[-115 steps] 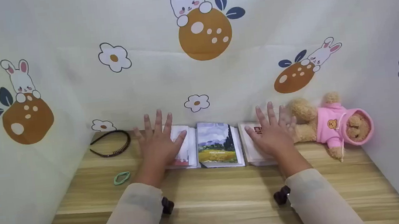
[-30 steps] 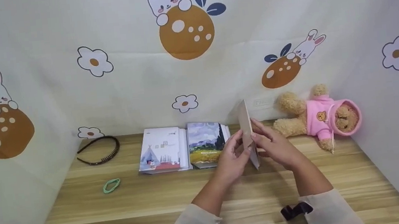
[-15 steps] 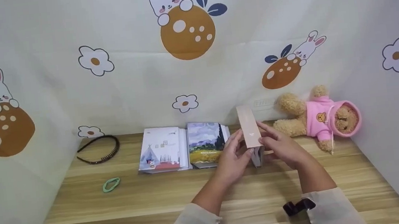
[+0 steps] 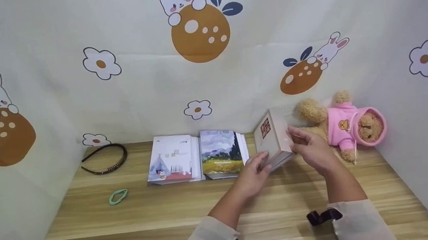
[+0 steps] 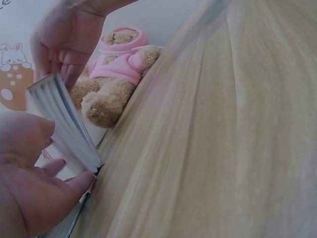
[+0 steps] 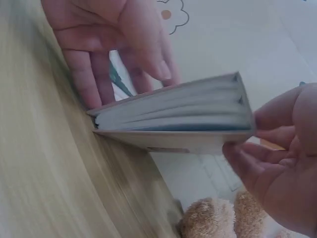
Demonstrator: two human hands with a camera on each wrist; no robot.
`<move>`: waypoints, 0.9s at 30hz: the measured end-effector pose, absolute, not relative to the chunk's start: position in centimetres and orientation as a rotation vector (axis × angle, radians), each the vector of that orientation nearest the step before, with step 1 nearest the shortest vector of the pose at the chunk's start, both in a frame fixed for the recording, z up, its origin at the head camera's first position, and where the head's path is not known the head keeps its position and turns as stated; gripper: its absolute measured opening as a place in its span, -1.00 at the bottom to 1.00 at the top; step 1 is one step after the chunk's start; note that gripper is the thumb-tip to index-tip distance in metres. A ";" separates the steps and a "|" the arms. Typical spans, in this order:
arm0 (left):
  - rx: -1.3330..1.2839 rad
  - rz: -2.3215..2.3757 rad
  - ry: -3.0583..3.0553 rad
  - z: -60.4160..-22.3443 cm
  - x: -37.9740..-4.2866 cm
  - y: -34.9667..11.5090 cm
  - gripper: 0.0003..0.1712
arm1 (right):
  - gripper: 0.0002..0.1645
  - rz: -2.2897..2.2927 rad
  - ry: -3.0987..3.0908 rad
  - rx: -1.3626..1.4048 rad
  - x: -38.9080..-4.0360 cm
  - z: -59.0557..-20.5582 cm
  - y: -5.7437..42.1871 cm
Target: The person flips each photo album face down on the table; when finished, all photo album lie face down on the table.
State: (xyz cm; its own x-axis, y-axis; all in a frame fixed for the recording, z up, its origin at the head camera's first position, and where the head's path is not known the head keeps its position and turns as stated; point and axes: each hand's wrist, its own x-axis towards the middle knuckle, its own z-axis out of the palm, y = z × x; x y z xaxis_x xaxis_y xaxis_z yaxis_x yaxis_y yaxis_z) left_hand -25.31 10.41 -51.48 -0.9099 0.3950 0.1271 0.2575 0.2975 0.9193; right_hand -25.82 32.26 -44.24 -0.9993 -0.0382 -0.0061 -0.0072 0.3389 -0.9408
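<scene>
A cream photo album [image 4: 267, 138] with a red square print on its cover stands tilted, spine up, its page edges down at the table. My right hand [image 4: 314, 151] pinches it at the spine between thumb and fingers. On the cover side, my left hand [image 4: 253, 173] holds the lower part of the album. White page edges show between the covers of the album [image 6: 173, 111] in the right wrist view. To the left lie a photo album with a landscape painting [image 4: 221, 153] and a white photo album with a tent picture [image 4: 172, 158].
A teddy bear [image 4: 340, 126] in a pink hoodie lies at the right, close beside my right hand. At the left are a dark headband [image 4: 124, 157] and a green hair clip [image 4: 118, 197] on the wooden table [image 4: 130, 232]. Printed cloth [image 4: 147, 91] walls in the back and sides.
Both hands went from flat over the albums to holding the cream one. It was raised on edge, then turned and tilted right, so its printed cover now shows.
</scene>
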 end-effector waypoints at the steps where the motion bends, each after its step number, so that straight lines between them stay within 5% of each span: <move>1: 0.602 1.671 2.412 -51.5 -25.3 10.4 -0.40 | -0.27 -1.733 2.585 -0.035 -25.8 -44.2 32.4; 15: 0.499 1.489 2.360 -50.5 -24.3 9.9 -0.26 | -0.25 -1.206 2.778 0.017 -26.1 -46.0 33.1; 27: 0.447 1.731 2.246 -50.1 -25.0 9.1 -0.25 | -0.29 -1.220 2.798 0.108 -26.5 -46.2 32.0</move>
